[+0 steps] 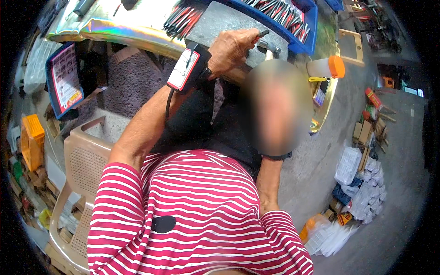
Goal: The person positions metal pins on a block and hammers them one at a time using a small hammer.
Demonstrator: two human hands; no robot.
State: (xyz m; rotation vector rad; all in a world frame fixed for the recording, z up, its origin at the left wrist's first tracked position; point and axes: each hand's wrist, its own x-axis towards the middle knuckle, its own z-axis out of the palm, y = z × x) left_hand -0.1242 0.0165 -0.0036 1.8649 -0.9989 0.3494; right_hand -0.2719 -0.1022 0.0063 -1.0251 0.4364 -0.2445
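My left hand is closed in a fist above a grey metal plate on the bench. A dark, slender piece sticks out past its thumb and fingertips; the rest of it is hidden in the fist. Just right of that fist is a hammer with a metal head, its pale handle running down into a blurred patch. In that patch lies my right hand, its fingers smeared beyond reading. A black strap with a white, red-edged box sits on my left wrist.
Red and black slender rods lie left of the plate. More fill a blue tray behind it. An orange-lidded bottle stands at the bench's right edge. A beige plastic chair is at my left, and bagged goods lie on the right floor.
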